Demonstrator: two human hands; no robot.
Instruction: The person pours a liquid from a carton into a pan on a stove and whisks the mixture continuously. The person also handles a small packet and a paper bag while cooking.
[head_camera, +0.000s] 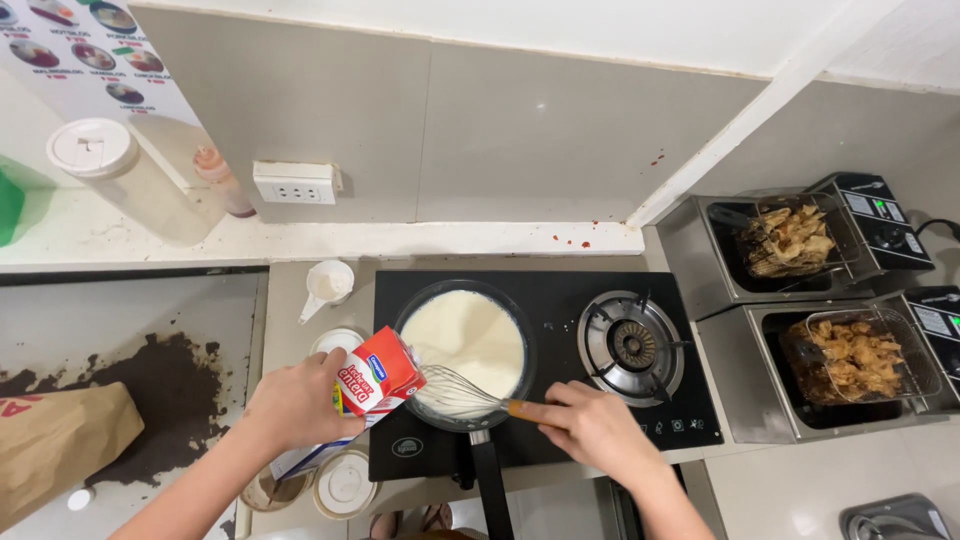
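While the head view looks down on the black glass stove, left hand grips a tilted red-and-white carton at the 9 o'clock rim of a black pan of pale cream liquid; right hand holds a wire whisk with orange handle, its wires at the pan's 6 o'clock.

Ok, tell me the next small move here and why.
Probably stir. The left hand holds the red and white carton tipped at the rim of the pan, which is already full of creamy white liquid. The right hand has the whisk resting in it, so working the whisk through seems the likely step.
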